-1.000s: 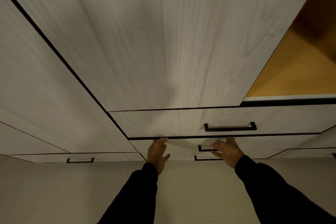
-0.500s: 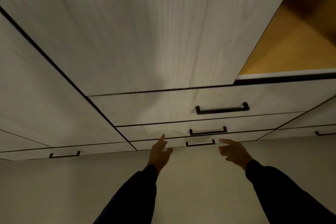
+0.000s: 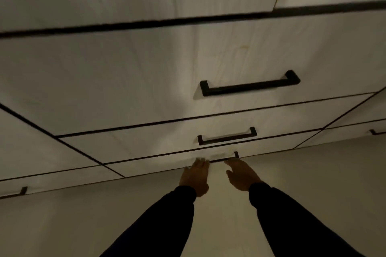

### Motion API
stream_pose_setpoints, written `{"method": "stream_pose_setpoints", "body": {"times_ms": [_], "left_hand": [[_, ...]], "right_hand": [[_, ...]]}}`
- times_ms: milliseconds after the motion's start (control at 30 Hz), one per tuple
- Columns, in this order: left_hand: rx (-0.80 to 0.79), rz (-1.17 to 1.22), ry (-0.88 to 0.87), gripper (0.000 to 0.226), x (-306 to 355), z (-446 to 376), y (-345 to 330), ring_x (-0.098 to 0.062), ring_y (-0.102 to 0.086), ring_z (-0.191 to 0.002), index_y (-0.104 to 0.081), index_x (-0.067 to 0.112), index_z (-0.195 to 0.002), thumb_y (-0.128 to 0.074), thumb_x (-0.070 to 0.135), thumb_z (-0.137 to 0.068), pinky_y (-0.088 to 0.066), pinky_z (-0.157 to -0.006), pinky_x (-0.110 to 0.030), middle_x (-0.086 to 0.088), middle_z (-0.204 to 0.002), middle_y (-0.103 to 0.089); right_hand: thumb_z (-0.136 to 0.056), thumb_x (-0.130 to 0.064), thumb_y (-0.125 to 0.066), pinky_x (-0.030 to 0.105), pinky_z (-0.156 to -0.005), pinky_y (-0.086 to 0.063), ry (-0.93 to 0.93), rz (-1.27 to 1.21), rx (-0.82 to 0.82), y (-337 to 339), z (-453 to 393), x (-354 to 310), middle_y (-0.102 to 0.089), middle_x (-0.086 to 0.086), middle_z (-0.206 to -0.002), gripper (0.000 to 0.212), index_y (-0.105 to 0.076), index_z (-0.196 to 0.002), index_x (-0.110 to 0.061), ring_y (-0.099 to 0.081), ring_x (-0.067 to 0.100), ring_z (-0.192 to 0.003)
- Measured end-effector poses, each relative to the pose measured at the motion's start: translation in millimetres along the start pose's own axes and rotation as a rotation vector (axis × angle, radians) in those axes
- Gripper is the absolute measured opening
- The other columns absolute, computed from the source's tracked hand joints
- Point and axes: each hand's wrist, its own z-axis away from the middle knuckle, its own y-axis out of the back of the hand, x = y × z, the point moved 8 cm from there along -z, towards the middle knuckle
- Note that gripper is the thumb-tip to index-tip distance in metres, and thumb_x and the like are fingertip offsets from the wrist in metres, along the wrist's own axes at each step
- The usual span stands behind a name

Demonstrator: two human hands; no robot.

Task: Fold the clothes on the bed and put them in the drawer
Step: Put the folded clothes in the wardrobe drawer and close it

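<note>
Pale wood-grain drawer fronts with black bar handles are filling the view, and I am reaching both hands to the bottom drawer [image 3: 167, 164], the farthest-down of the stack, just above the floor [image 3: 62, 225]. My left hand [image 3: 195, 177] is lying with straight fingers against the drawer's lower edge; my right hand [image 3: 242, 175] is arriving at the bottom handle [image 3: 231, 157], fingers extended, though I cannot tell whether they are hooking it yet. No clothes are showing here, so I am judging this the drawer-handling step. The next move is calling for fingers curled behind the bar and a straight pull toward me. The middle handle [image 3: 227, 136] is sitting close above, leaving little room; the bare floor nearer me is offering space for the drawer's travel.
</note>
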Motion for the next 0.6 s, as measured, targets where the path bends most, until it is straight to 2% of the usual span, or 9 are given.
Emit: {"method": "stream_pose_setpoints", "body": {"times_ms": [100,167,233,300,367,467,533,600], "left_hand": [[0.013,0.018,0.005,0.082,8.2,-30.8,-16.9,-0.026,-0.012,-0.153,-0.004,0.010,-0.159,-0.055,0.014,-0.095,-0.022,-0.121,-0.049,-0.011,-0.166,-0.009],[0.032,0.033,0.009,0.083,8.0,-43.6,-30.0,-0.029,-0.016,-0.152,-0.005,0.007,-0.158,-0.057,0.017,-0.095,-0.028,-0.119,-0.047,-0.013,-0.165,-0.013],[0.095,0.001,0.025,0.080,5.8,-50.3,-41.4,-0.030,-0.017,-0.151,-0.010,0.006,-0.157,-0.057,0.020,-0.095,-0.032,-0.117,-0.047,-0.014,-0.163,-0.018],[0.131,-0.050,0.033,0.076,7.1,-52.9,-49.5,-0.030,-0.020,-0.150,-0.014,0.006,-0.156,-0.055,0.022,-0.095,-0.034,-0.116,-0.046,-0.015,-0.161,-0.022],[0.146,-0.071,0.045,0.073,10.5,-51.7,-44.9,-0.031,-0.024,-0.148,-0.018,0.006,-0.155,-0.055,0.024,-0.095,-0.034,-0.116,-0.047,-0.014,-0.160,-0.026],[0.120,-0.111,0.070,0.064,13.5,-45.6,-38.2,-0.029,-0.033,-0.144,-0.025,0.010,-0.154,-0.052,0.023,-0.097,-0.031,-0.117,-0.051,-0.011,-0.158,-0.032],[0.110,-0.164,0.075,0.057,17.6,-38.5,-39.4,-0.028,-0.038,-0.142,-0.030,0.010,-0.152,-0.048,0.022,-0.099,-0.028,-0.118,-0.051,-0.011,-0.156,-0.038],[0.146,-0.241,0.077,0.045,20.7,-31.5,-42.7,-0.028,-0.050,-0.131,-0.043,0.009,-0.144,-0.044,0.022,-0.101,-0.032,-0.116,-0.045,-0.012,-0.144,-0.052]], "right_hand": [[-0.105,-0.024,-0.045,0.032,-0.123,-0.012,0.023,0.084,-0.003,-19.0,-28.0,6.3,-0.014,0.001,-0.168,0.058,-0.023,-0.159,-0.021,-0.013,0.018,-0.154],[-0.103,-0.024,-0.049,0.045,-0.124,-0.010,0.042,0.231,-0.007,-26.8,-39.7,12.2,-0.008,-0.001,-0.169,0.066,-0.015,-0.160,-0.026,-0.007,0.019,-0.155],[-0.099,-0.022,-0.054,0.062,-0.119,-0.008,0.061,0.364,0.044,-31.6,-45.1,18.8,-0.007,-0.003,-0.167,0.076,-0.011,-0.160,-0.032,-0.002,0.020,-0.155],[-0.095,-0.019,-0.058,0.069,-0.115,-0.010,0.074,0.416,0.052,-38.3,-44.8,18.7,-0.011,0.000,-0.165,0.080,-0.013,-0.159,-0.033,-0.003,0.024,-0.154],[-0.093,-0.020,-0.061,0.067,-0.116,-0.014,0.085,0.450,0.091,-39.1,-44.3,14.8,-0.017,0.004,-0.163,0.079,-0.016,-0.158,-0.030,-0.010,0.030,-0.152],[-0.092,-0.020,-0.063,0.051,-0.122,-0.018,0.139,0.505,0.130,-39.4,-39.4,10.3,-0.028,0.010,-0.160,0.076,-0.024,-0.157,-0.023,-0.023,0.034,-0.147],[-0.093,-0.019,-0.064,0.045,-0.123,-0.019,0.153,0.492,0.131,-42.8,-29.8,13.1,-0.030,0.013,-0.159,0.075,-0.025,-0.157,-0.019,-0.025,0.035,-0.147],[-0.094,-0.018,-0.062,0.043,-0.122,-0.020,0.156,0.462,0.128,-47.7,-19.9,16.7,-0.032,0.014,-0.158,0.072,-0.026,-0.157,-0.017,-0.026,0.036,-0.146]]}}
